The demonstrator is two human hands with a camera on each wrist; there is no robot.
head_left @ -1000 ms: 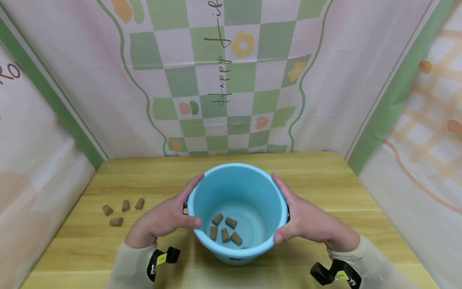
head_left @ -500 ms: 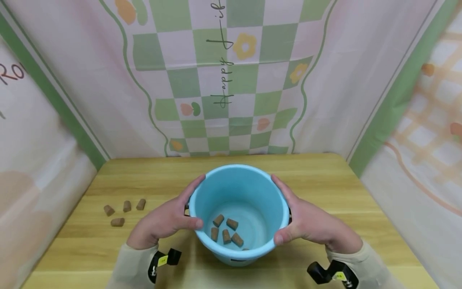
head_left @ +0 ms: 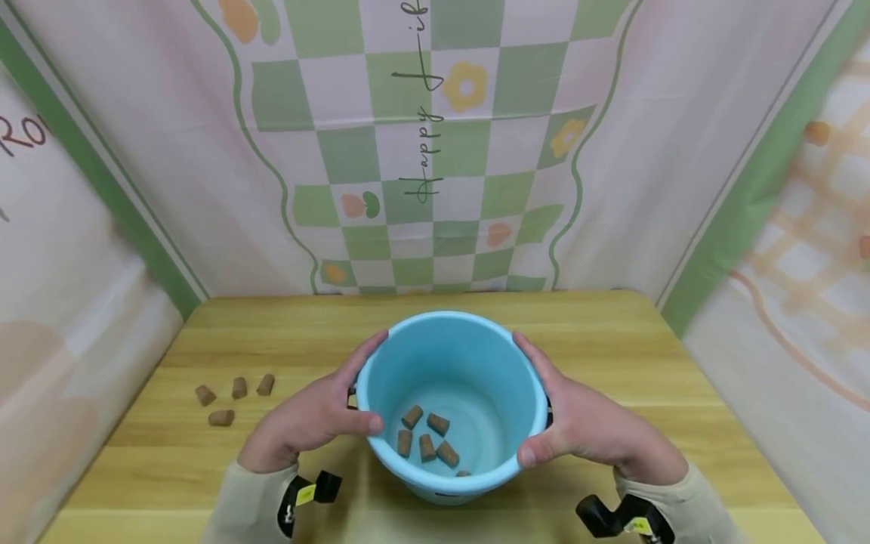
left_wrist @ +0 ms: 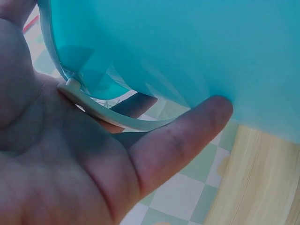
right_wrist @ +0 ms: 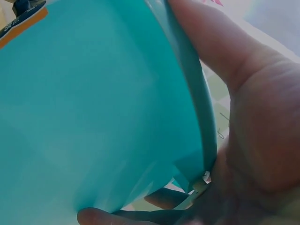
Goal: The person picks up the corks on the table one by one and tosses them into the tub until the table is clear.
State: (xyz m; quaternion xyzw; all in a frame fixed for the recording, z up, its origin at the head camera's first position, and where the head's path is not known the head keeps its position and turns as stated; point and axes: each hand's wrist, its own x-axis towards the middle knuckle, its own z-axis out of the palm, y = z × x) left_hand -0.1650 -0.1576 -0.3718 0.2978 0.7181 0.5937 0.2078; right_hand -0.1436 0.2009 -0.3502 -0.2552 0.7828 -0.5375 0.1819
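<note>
A light blue plastic bucket [head_left: 448,347] stands between my hands, its mouth facing up and towards me. My left hand [head_left: 316,412] grips its left side, thumb on the rim and fingers round the outside wall. On the opposite side my right hand [head_left: 578,415] holds it the same way. Inside, several brown tapered corks [head_left: 427,447] lie on the bottom near the front wall. In the left wrist view a curved handle strip [left_wrist: 108,115] runs from below the rim, past the fingers. The right wrist view shows the smooth outer wall [right_wrist: 103,103] against the right hand's fingers.
Several more corks [head_left: 220,418] lie loose on the left part of the wooden table [head_left: 326,317]. A checked cloth curtain [head_left: 435,189] hangs behind the table, with further cloth walls on both sides. A dark camera [head_left: 316,487] is strapped to each wrist.
The head view shifts slightly. Both hands keep their hold on the bucket, which has hardly moved, and the corks inside and on the table lie as before.
</note>
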